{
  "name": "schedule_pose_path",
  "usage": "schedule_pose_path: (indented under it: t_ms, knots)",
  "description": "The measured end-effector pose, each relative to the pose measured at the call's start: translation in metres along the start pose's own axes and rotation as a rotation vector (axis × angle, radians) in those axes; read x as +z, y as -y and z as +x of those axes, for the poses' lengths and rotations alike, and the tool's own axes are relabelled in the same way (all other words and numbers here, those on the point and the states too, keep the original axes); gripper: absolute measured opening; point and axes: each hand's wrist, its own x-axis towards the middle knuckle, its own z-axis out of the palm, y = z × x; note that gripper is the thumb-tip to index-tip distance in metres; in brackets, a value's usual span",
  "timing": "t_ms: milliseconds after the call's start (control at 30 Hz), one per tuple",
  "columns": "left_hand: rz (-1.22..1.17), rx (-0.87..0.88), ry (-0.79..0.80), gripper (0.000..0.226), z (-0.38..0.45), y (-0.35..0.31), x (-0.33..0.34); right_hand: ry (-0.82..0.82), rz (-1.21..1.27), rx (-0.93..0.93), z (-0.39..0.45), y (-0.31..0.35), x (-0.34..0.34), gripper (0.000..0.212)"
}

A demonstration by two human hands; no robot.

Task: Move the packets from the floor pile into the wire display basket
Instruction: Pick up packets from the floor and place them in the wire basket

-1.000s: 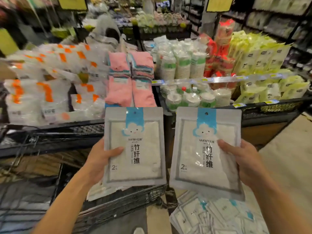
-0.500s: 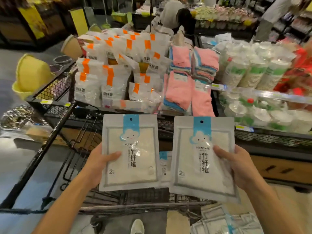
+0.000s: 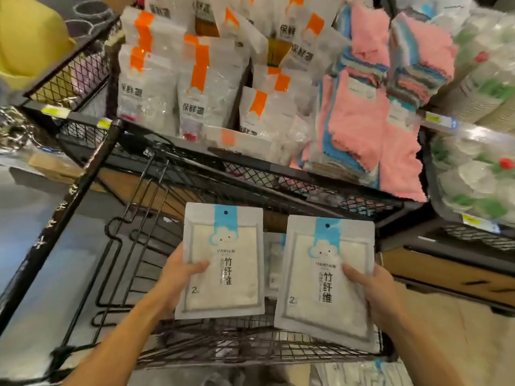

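Both packets have dropped lower and closer to the wire display basket point(image 3: 250, 349) than half a second ago, and the view has tipped down over its mesh floor. Each is a flat white pouch with a blue cloud header: the left packet point(image 3: 223, 263) is held upright above the basket's middle, the right packet point(image 3: 326, 280) just beside it and a little lower, its bottom edge near the front rim. One more of the same kind point(image 3: 274, 263) seems to lie in the basket already, showing in the gap between the two, though it is blurred. This looks like the placing step, with the pile on the floor point(image 3: 362, 371) left to clear; next the pouches need lowering past the rim and letting go flat. The left hand point(image 3: 178, 277) grips its packet by the left edge, thumb across the front, fingers hidden behind. The right hand point(image 3: 373, 291) does likewise on the right edge, thumb pressed on the face. Both forearms reach forward from below. Behind stand orange-labelled bags point(image 3: 195, 79) and pink cloths point(image 3: 362, 121) on the upper shelf
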Motion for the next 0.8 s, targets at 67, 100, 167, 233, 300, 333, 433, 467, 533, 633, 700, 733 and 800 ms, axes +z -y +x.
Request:
schedule_pose_path:
  t_ms: [67,100,167,233,300,333,433,467,533,633,700,733,800]
  knots:
    - [0.008,-0.024,-0.043,0.043,0.019,0.016,0.004,-0.007,-0.031,0.046,0.026,-0.017,0.003,0.038]
    - [0.016,-0.032,-0.055,0.044,0.029,0.025,0.007,-0.009,-0.051,0.069,0.037,-0.025,0.004,0.034]
    - [0.028,-0.065,-0.070,0.045,0.048,0.044,0.011,0.006,-0.096,0.109,0.060,-0.040,0.008,0.025]
    - [0.030,-0.115,-0.095,0.046,0.069,0.066,0.012,0.029,-0.134,0.132,0.083,-0.059,0.008,0.022]
    - [0.022,-0.148,-0.116,0.046,0.090,0.087,0.017,0.034,-0.156,0.146,0.110,-0.077,0.007,0.022]
    - [0.023,-0.163,-0.126,0.047,0.100,0.097,0.019,0.031,-0.163,0.150,0.124,-0.086,0.007,0.023]
    - [0.044,-0.208,-0.149,0.043,0.131,0.123,0.027,0.009,-0.173,0.178,0.166,-0.118,0.006,0.033]
    - [0.058,-0.216,-0.171,0.041,0.141,0.130,0.029,0.002,-0.184,0.183,0.179,-0.129,0.007,0.038]
    - [0.090,-0.209,-0.200,0.041,0.165,0.147,0.033,-0.007,-0.207,0.176,0.204,-0.148,0.010,0.045]
    - [0.130,-0.196,-0.234,0.039,0.197,0.168,0.039,0.040,-0.290,0.138,0.234,-0.173,0.018,0.032]
    - [0.150,-0.182,-0.241,0.039,0.215,0.181,0.042,0.014,-0.319,0.127,0.250,-0.189,0.023,0.016]
    - [0.157,-0.179,-0.236,0.038,0.224,0.188,0.043,-0.006,-0.322,0.114,0.257,-0.196,0.026,0.016]
    - [0.217,-0.178,-0.216,0.036,0.238,0.201,0.046,-0.043,-0.310,0.120,0.271,-0.211,0.028,0.025]
